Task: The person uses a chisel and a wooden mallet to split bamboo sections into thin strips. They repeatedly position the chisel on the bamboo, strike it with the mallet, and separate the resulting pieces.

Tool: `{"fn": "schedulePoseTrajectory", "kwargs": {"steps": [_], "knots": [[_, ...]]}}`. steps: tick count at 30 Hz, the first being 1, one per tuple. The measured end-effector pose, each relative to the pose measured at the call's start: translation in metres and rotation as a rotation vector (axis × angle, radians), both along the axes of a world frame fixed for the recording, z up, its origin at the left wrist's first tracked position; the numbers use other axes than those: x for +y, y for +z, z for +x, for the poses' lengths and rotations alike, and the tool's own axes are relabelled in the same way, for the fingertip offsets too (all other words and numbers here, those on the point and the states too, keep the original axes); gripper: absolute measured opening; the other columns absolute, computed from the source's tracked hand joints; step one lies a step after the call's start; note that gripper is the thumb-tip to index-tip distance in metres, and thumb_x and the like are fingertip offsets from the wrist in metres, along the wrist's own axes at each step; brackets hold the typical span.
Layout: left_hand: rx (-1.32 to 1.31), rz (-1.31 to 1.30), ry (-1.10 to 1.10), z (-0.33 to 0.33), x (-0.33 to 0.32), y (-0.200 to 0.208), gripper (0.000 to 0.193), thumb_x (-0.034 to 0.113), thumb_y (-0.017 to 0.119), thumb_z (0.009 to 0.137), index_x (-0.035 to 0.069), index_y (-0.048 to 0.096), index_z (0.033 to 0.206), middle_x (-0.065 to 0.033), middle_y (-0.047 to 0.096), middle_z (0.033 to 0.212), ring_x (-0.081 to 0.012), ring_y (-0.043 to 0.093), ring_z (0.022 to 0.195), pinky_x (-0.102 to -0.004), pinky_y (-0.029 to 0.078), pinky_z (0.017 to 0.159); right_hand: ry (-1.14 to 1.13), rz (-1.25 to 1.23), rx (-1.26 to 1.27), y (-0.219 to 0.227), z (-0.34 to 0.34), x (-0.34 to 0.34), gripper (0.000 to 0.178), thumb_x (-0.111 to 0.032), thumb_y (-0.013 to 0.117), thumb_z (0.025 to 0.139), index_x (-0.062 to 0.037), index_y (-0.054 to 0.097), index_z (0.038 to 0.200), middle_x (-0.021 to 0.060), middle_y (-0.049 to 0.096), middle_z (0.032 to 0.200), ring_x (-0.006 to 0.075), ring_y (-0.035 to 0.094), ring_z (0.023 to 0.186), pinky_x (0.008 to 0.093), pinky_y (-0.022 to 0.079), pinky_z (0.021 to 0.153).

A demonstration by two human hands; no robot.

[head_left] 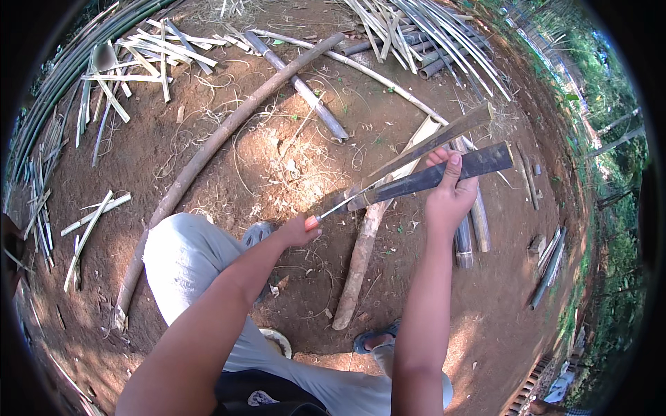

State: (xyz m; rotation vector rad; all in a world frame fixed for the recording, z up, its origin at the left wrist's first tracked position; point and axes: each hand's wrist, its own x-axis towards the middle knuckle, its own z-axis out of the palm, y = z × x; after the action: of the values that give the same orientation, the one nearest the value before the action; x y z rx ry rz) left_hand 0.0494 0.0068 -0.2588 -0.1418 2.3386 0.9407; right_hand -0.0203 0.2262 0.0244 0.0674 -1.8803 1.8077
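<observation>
Nearest, the left hand (pixel 302 231) is closed around the orange-red handle (pixel 311 222) of a thin-bladed steel knife, its blade set between two dark, flat-looking split bamboo pieces (pixel 437 178). These lie ahead and to the right, close together by the blade and spread apart at the far end. The right hand (pixel 451 182) grips the lower piece, thumb on top, fingers partly hidden in the gap. Splitting or parting seems in hand; the next move likely calls for a steady right grip with its fingers clear of the blade. A rough light-brown wooden pole (pixel 362 270) runs beneath, crowding the work; whether it bears the bamboo, I cannot tell. Beyond lie a long curved-looking brown pole (pixel 201 158) and heaped pale bamboo strips (pixel 166 55).
</observation>
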Motion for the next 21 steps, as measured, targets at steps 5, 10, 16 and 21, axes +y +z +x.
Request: {"fn": "schedulePoseTrajectory", "kwargs": {"steps": [5,10,16,21], "knots": [[0.674,0.264,0.303,-0.056,0.03,0.081,0.063,0.051,0.043,0.105,-0.004,0.046,0.136,-0.0263,0.054,0.132,-0.0378,0.051,0.13,-0.0452,0.037,0.112,0.046,0.104,0.029,-0.004,0.028,0.007,0.025,-0.023,0.055,0.107,0.0019,0.057,0.106,0.0118,0.07,0.1,0.0189,0.067,0.093,0.0337,0.053,0.087],[1.113,1.033,0.203,-0.092,0.077,0.284,0.058,0.053,0.051,0.101,-0.001,0.057,0.119,-0.0194,0.064,0.107,-0.0274,0.065,0.105,-0.0384,0.05,0.091,0.059,0.163,0.061,-0.003,0.053,-0.007,0.023,-0.02,0.057,0.106,0.0031,0.06,0.106,0.0111,0.072,0.098,0.018,0.068,0.092,0.0341,0.053,0.084],[1.175,0.912,0.079,-0.067,0.093,0.335,0.05,0.051,0.061,0.097,0.001,0.064,0.095,-0.008,0.061,0.066,-0.0183,0.063,0.063,-0.0342,0.051,0.062,0.04,0.215,0.061,0.003,0.066,-0.022,0.022,-0.018,0.062,0.102,0.0042,0.064,0.103,0.0115,0.073,0.09,0.0134,0.067,0.082,0.0307,0.052,0.073],[1.345,0.875,0.322,-0.098,0.072,0.326,0.055,0.054,0.054,0.101,0.005,0.051,0.076,-0.003,0.049,0.057,-0.0128,0.047,0.053,-0.033,0.04,0.051,0.18,0.324,0.012,0.012,0.086,-0.019,0.018,-0.015,0.06,0.103,0.0024,0.062,0.103,0.0126,0.072,0.093,0.0176,0.069,0.088,0.0327,0.054,0.08]]}}
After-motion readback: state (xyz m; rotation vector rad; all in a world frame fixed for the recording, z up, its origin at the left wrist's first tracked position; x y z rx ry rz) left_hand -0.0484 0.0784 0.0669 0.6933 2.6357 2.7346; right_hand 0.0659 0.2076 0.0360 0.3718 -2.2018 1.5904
